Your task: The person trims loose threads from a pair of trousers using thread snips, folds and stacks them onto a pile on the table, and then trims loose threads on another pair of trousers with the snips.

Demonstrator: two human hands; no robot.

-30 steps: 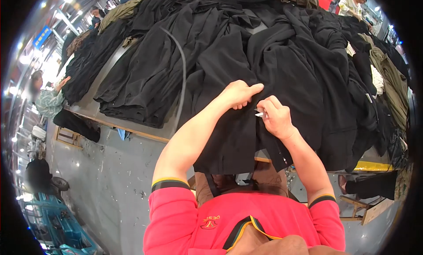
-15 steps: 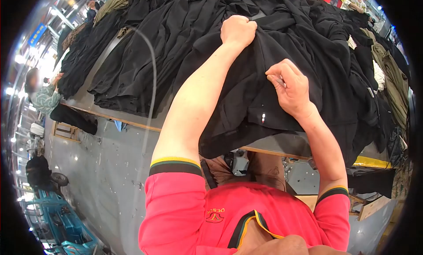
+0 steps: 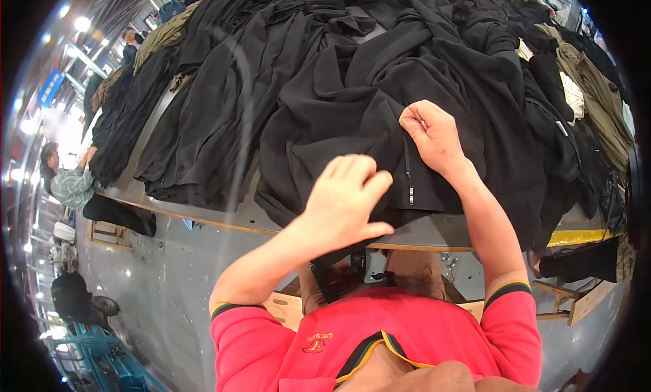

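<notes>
Person in patterned top [image 3: 73, 187]. Left hand [image 3: 342, 199]: open, fingers spread, above black garment. Black garment [image 3: 366, 124]: rumpled, on table [image 3: 441, 233], white-marked strip [image 3: 411, 195] near its hem. Right hand [image 3: 432, 133]: fingers closed over garment, contents indeterminable. Olive cloth [image 3: 591, 111].

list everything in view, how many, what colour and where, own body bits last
black clothes: many, uncountable, black, heaped across table
table: one, grey, under clothes
yellow strip: one, yellow, table's front edge, right
olive cloth: at least two pieces, olive, right and upper left
white cloth: one, white, right
sign: one, blue, upper left
other people: at least three, mixed clothing, left, upper left, upper right
wooden stools: at least two, pale brown, lower left and lower right
floor: one, grey, below
shirt: one, red, worn, bottom centre
left grip: one, bare, open, centre
right grip: one, bare, fingers closed, right of centre
</notes>
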